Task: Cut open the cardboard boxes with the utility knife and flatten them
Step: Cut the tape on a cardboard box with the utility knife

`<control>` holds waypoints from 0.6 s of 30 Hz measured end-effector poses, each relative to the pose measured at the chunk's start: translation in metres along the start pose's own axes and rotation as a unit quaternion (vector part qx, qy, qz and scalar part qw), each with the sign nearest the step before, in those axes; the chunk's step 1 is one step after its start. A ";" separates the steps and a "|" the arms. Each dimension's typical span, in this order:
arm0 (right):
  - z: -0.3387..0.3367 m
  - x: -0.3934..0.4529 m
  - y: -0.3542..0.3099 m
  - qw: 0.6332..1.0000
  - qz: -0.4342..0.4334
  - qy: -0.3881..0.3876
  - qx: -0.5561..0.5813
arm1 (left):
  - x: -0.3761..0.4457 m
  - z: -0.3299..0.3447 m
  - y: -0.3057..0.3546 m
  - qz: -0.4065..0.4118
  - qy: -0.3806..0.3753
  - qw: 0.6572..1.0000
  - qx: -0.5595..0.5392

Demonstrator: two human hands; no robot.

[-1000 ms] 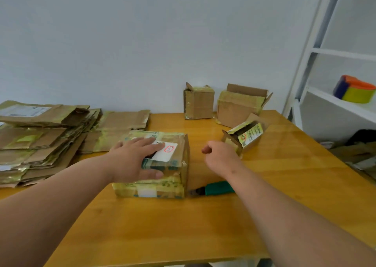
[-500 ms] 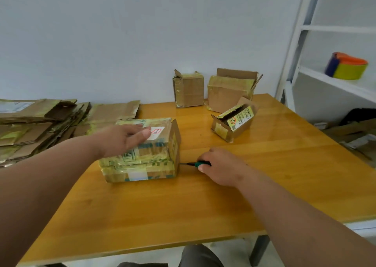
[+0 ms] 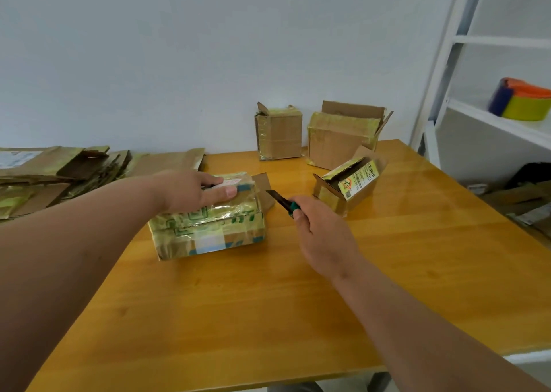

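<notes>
- A stack of flattened cardboard lies at the desk's left edge: that part looks done.
- The left hand presses flat on the taped box, mid-desk and uncut.
- The right hand grips the utility knife beside it.
- Three boxes wait behind.

— Where is the left hand?
— Arm stretched forward from the lower left, palm down, fingers straight and lying flat, thumb out along the near side.
— And the right hand?
— Forearm comes in from the lower right, back of the hand up, fingers curled in a tight grip, thumb pressed forward, wrist raised off the bench.
</notes>
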State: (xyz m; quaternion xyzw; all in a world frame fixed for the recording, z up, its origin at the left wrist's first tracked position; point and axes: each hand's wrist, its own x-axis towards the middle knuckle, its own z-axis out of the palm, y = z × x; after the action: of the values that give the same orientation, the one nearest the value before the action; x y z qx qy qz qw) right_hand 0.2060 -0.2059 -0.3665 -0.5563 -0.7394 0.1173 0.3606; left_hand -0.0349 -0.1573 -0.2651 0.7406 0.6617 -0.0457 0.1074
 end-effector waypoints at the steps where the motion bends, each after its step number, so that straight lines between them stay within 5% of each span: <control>1: 0.002 0.001 -0.002 1.000 -0.001 0.007 0.002 | 0.002 -0.002 0.002 -0.003 -0.001 1.000 0.005; 18: 0.003 0.018 -0.025 1.000 0.004 0.018 -0.021 | 0.012 -0.009 0.005 -0.014 -0.014 1.000 -0.008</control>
State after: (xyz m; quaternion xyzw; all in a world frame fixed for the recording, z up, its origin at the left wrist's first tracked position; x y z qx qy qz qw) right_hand 0.1836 -0.1980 -0.3472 -0.5691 -0.7328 0.0933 0.3611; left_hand -0.0289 -0.1445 -0.2582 0.7300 0.6705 -0.0521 0.1220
